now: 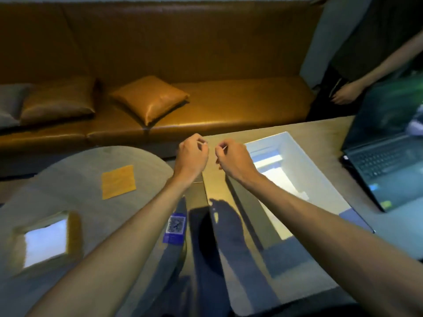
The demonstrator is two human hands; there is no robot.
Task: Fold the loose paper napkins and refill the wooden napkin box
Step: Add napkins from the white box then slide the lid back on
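Note:
Both my hands are raised side by side over the gap between two tables. My left hand (192, 156) has its fingers pinched together, and a thin pale sliver shows at the fingertips. My right hand (233, 160) pinches a similar pale sliver; blur hides what it is. A flat orange-yellow napkin (117, 181) lies on the round grey table (68, 179), left of my left forearm. At the lower left sits a blurred, squarish wooden-rimmed box (16, 243) with an orange strip along its right side.
A rectangular wooden table (315, 161) on the right reflects a bright window. An open laptop (384, 165) stands at its far right. Another person's arm (357, 88) hangs behind it. A brown leather bench (229, 106) with cushions runs along the back. A blue QR sticker (175, 227) marks the round table's edge.

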